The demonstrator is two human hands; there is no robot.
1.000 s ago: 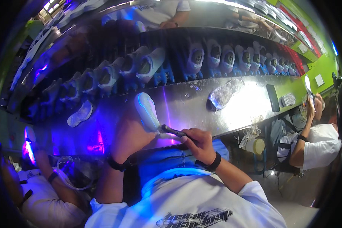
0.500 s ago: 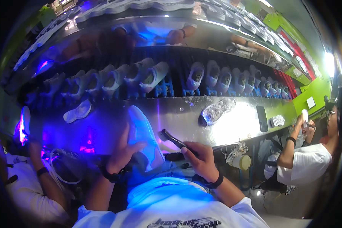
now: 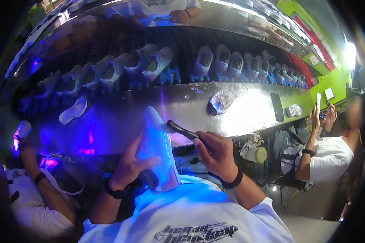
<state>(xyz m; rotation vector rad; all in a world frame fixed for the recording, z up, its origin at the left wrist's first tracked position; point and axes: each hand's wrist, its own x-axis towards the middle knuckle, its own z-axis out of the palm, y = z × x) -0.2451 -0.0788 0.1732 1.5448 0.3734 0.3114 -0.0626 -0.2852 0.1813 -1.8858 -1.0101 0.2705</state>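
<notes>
Working remotely, I'd judge brushing of the pale shoe [image 3: 158,141] underway; can't tell how much is done or left. It's blue-lit, toe twd the metal bench [image 3: 186,106], heel by the white shirt [image 3: 182,212]. L hand [image 3: 132,164] clamped on its side; R hand [image 3: 219,156] clamped on a dark brush [image 3: 185,131], head just beside the upper.

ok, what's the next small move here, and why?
I'd probably ease the right hand slightly left, laying the brush head on the shoe edge near the toe. The head sits right beside that edge, bristles facing it, and the left hand holds the shoe with its toe pointing away from the person. Can't tell whether the bristles touch.
</notes>
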